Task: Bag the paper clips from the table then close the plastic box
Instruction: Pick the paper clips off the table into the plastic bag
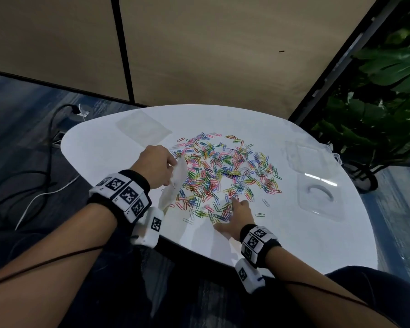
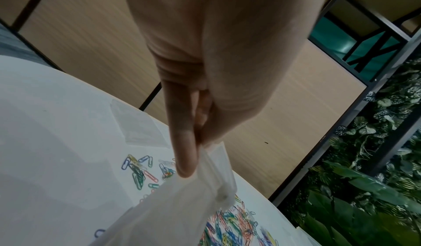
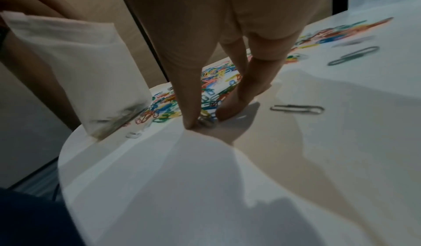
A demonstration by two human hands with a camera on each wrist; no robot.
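Your left hand (image 1: pixel 157 162) pinches the bag (image 1: pixel 173 183) mouth at the bench (image 1: pixel 282 233) left edge, a few clips inside, your right hand (image 1: pixel 237 215) pinches paper clips (image 1: pixel 225 171) near the front edge, most unbagged mid-bench, plastic box (image 1: pixel 317 192) open at right.

Bench (image 1: pixel 282 245) white, smooth, faintly glossy; paper clips (image 1: pixel 225 171) with shiny coloured coating; bag (image 2: pixel 182 210) thin translucent milky plastic, lightly creased; plastic box (image 1: pixel 317 195) clear, glossy, catching highlights; wall panels (image 1: pixel 199 55) matt tan.
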